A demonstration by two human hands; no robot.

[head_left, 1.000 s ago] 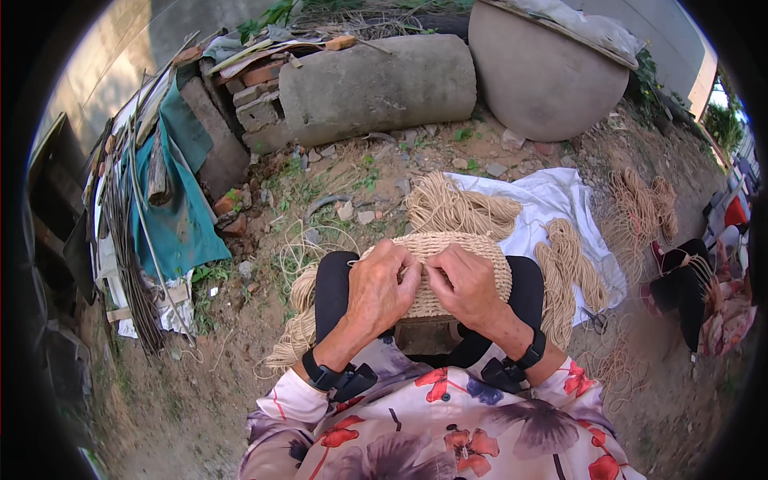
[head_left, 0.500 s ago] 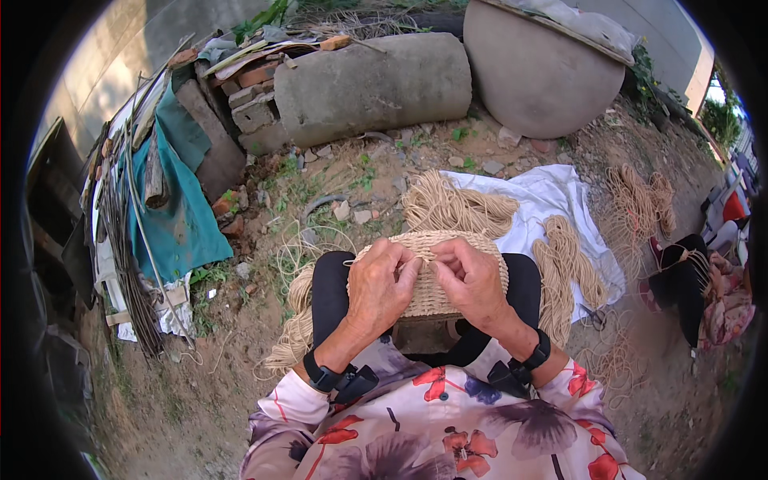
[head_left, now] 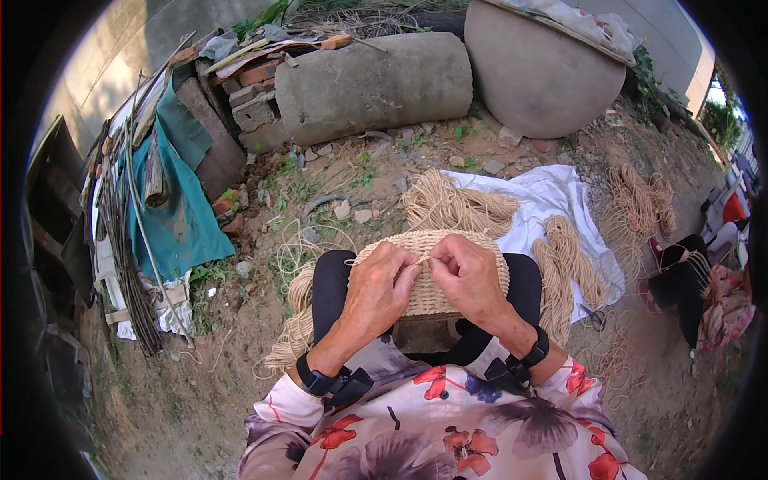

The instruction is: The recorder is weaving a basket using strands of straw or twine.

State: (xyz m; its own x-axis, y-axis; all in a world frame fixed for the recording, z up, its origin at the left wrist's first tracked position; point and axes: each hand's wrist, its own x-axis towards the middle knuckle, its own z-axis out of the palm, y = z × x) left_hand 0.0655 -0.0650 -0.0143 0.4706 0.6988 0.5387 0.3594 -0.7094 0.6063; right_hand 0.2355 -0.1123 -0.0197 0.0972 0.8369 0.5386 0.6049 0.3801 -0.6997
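A pale woven straw basket (head_left: 437, 302) rests across my lap between my knees, its tight rows facing up. Over its upper part, my left hand (head_left: 379, 286) is closed in a pinch on a thin straw cord (head_left: 423, 260). Close beside it, my right hand (head_left: 470, 276) pinches the same cord between thumb and forefinger. The fingertips almost meet, and the backs of my hands hide part of the weave.
Cord hanks lie beyond my knees (head_left: 458, 205), on a white cloth (head_left: 552, 192) to the right, and by my left leg (head_left: 290, 330). Scissors (head_left: 594, 319) lie right of the cloth. A concrete cylinder (head_left: 376, 86) and large round vat (head_left: 544, 72) stand behind; another person (head_left: 680, 288) sits far right.
My fingertips have drawn slightly apart, and a short stretch of cord now shows between them. My right hand has turned inward a little; the basket stays in place.
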